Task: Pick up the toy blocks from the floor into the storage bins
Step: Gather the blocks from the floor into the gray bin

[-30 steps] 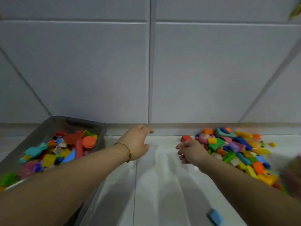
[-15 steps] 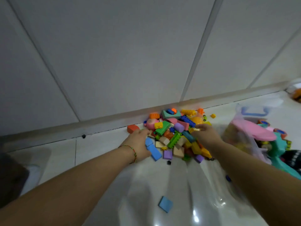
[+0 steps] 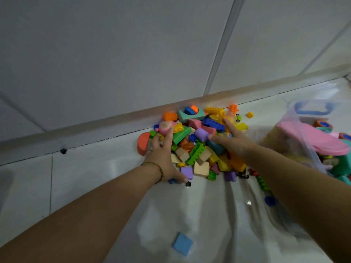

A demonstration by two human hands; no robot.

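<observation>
A heap of colourful toy blocks (image 3: pixel 197 147) lies on the white tiled floor against the wall's skirting. My left hand (image 3: pixel 163 154) lies spread flat on the heap's left side, fingers straight, beside a red half-round block (image 3: pixel 142 143); its thumb reaches near a purple cube (image 3: pixel 186 172). My right hand (image 3: pixel 230 138) rests on the heap's right side with fingers extended, one pointing toward a blue long brick (image 3: pixel 212 123), the thumb by a purple cylinder (image 3: pixel 201 134). Neither hand holds a block. The storage bin is out of view.
A clear plastic bag (image 3: pixel 303 130) holding a pink and teal toy lies at the right. A lone blue square block (image 3: pixel 182 243) sits on the floor near me. Small pieces lie scattered at the right, including a blue disc (image 3: pixel 269 200). The wall stands just behind the heap.
My view swung right from the grey bin to the heap. Both hands have reached farther onto the blocks and spread their fingers flat over them.
</observation>
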